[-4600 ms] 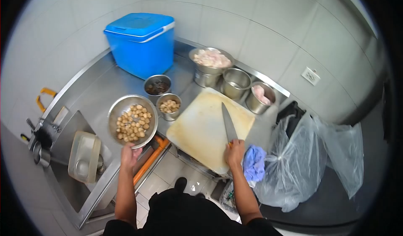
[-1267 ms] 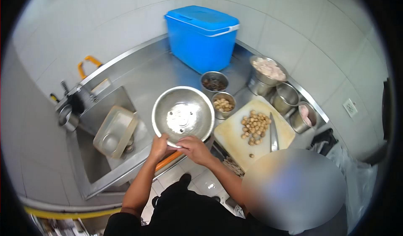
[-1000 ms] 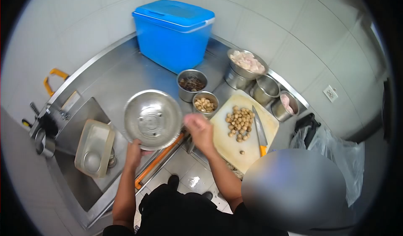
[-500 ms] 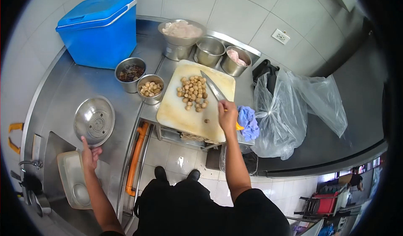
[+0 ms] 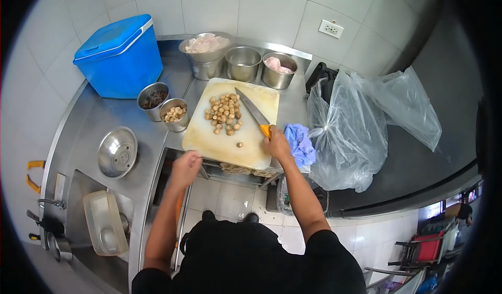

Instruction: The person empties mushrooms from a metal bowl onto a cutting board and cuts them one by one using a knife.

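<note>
Knife [image 5: 253,108] lies on the board [image 5: 209,145] beside the mushrooms [image 5: 223,112], its handle grasped in the fingers of the right hand [image 5: 277,143]. The left hand [image 5: 186,168] has just left the bowl [image 5: 118,153] for the board's near left corner, fingers curled; whether they grip anything, I cannot tell. Work now seems centred on the board.

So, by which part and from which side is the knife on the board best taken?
Probably by the orange handle, coming from the person's near right side: the knife points its blade away over the cutting board, while the handle end is at the right hand.
</note>
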`<state>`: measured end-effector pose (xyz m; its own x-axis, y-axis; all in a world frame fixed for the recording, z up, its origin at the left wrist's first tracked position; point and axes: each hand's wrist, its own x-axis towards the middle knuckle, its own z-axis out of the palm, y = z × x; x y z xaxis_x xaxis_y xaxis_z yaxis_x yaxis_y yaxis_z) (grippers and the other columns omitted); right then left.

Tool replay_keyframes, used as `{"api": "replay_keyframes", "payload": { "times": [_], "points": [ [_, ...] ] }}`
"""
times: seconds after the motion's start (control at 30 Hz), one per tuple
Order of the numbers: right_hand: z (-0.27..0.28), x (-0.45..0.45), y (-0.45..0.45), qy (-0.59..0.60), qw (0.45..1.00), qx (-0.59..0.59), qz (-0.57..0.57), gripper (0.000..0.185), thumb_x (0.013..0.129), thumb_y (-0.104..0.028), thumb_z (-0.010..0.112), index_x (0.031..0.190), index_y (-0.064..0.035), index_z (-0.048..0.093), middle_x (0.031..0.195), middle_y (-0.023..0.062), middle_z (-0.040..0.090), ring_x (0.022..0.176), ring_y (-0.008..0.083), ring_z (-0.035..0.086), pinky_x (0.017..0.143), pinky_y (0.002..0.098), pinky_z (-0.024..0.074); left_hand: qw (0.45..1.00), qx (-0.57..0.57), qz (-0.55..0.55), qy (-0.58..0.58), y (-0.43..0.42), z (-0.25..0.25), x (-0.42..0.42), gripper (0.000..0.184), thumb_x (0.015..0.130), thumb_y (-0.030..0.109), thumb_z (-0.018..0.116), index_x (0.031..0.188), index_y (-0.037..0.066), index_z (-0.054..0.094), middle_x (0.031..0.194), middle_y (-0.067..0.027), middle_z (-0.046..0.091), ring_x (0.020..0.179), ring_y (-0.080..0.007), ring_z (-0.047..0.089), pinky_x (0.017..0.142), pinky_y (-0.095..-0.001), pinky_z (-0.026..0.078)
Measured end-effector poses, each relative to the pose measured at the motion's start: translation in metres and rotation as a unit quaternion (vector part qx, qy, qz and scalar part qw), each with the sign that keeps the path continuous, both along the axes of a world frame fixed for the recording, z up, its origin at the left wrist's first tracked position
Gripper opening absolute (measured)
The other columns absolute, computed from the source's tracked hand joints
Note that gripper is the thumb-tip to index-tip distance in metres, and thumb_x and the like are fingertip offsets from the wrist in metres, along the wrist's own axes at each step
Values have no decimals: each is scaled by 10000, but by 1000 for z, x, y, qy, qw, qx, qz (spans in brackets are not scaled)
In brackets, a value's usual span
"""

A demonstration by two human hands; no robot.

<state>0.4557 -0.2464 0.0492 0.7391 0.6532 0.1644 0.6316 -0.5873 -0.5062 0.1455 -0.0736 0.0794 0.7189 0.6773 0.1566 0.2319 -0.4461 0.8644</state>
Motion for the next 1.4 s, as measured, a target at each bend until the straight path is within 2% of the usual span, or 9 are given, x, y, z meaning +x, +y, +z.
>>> {"api": "replay_keyframes", "payload": {
  "times": [0.17,0.23,0.33,0.47,0.7,0.77,0.97,1.1,1.4],
  "points": [
    [0,-9,-49,47,984,173,22,411,902,-86,581,1309,-48,544,920,221,660,811,363,678,733,473,548,992,94,-75,-35,-36,-23,89,296,921,114,683,1202,25,662,989,-102,636,766,-157,607,741,-299,521],
    [48,-39,-83,399,870,287,20,426,936,-70,571,1354,-56,495,863,130,646,712,223,663,605,357,543,993,97,-73,-15,-40,-26,108,312,913,114,689,1209,22,659,1040,-116,612,787,-188,613,755,-315,523],
    [58,-67,-120,501,754,424,26,355,961,-58,561,1305,-68,475,823,61,614,625,123,604,528,270,505,989,116,-92,17,-32,-41,130,334,905,127,694,1219,20,652,1119,-151,585,899,-271,628,822,-368,524],
    [66,-83,-150,514,775,369,4,188,931,-2,505,1104,-57,457,801,89,610,499,143,559,482,288,506,975,158,-146,56,-23,-49,142,323,906,147,691,1205,30,652,1129,-166,592,1016,-343,625,882,-417,520],
    [42,-108,-167,544,776,309,-77,210,888,46,490,1088,-6,532,841,141,662,607,198,673,563,326,589,961,163,-212,74,-4,-51,164,160,913,79,653,1061,18,655,1011,-148,624,937,-330,621,837,-386,513],
    [41,-114,-166,558,775,286,-77,280,882,53,487,1154,-6,507,839,143,666,619,213,685,578,336,603,966,98,-239,-33,-9,-50,174,127,893,47,646,1017,26,644,1006,-145,635,978,-339,613,843,-396,508],
    [55,-131,-153,515,854,30,-65,339,895,-8,498,1232,-17,459,785,113,676,566,149,637,471,298,524,942,177,-275,-71,-7,-62,192,117,887,44,659,1001,29,638,1044,-131,638,956,-331,614,834,-397,520],
    [52,-141,-143,320,946,-43,-31,179,947,-107,533,1075,3,471,806,313,655,705,509,646,651,544,524,950,103,-284,-81,-5,-53,179,147,867,26,685,1012,34,666,1046,-124,631,961,-322,620,830,-380,527],
    [69,-142,-132,242,965,-98,3,162,977,-136,507,1021,7,443,766,383,609,778,587,598,724,655,455,945,58,-305,-106,0,-60,183,161,885,0,678,1046,14,679,1044,-114,632,878,-212,675,755,-317,577]
  ]
}}
